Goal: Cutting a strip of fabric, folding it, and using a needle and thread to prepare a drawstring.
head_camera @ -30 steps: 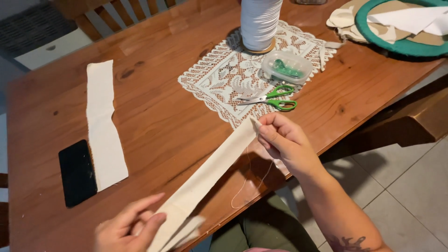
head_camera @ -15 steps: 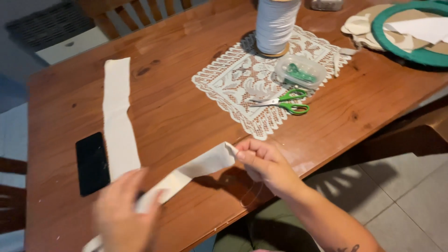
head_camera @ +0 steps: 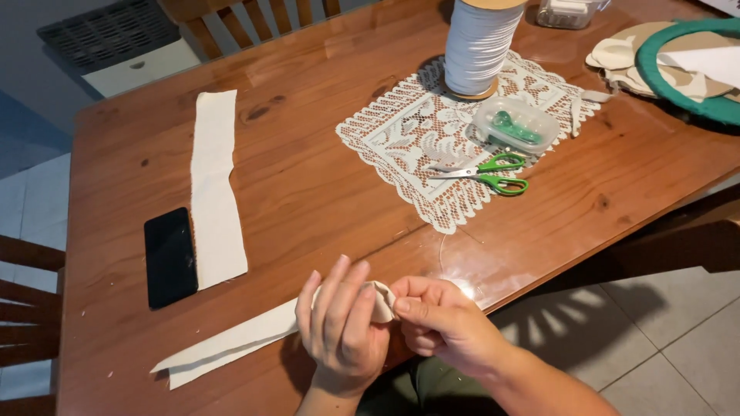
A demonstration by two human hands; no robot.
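Note:
My left hand [head_camera: 341, 327] and my right hand [head_camera: 443, 323] meet at the near edge of the wooden table [head_camera: 308, 177]. Both pinch the folded end of a long cream fabric strip [head_camera: 231, 343], which trails off to the left across the table. A thin thread [head_camera: 445, 254] loops up from my right hand over the wood. The strip's end is mostly hidden between my fingers.
A second cream fabric strip [head_camera: 216, 189] lies flat beside a black phone [head_camera: 170, 256]. On a lace doily [head_camera: 455, 131] rest green-handled scissors [head_camera: 493, 176], a clear plastic box [head_camera: 515, 125] and a big white spool [head_camera: 478, 45]. A green hoop with fabric [head_camera: 686, 69] sits far right. Chairs stand around.
My hands have come together over the strip's end, the left moving right to meet the right. The strip is now folded over and shorter on the table. The camera has shifted.

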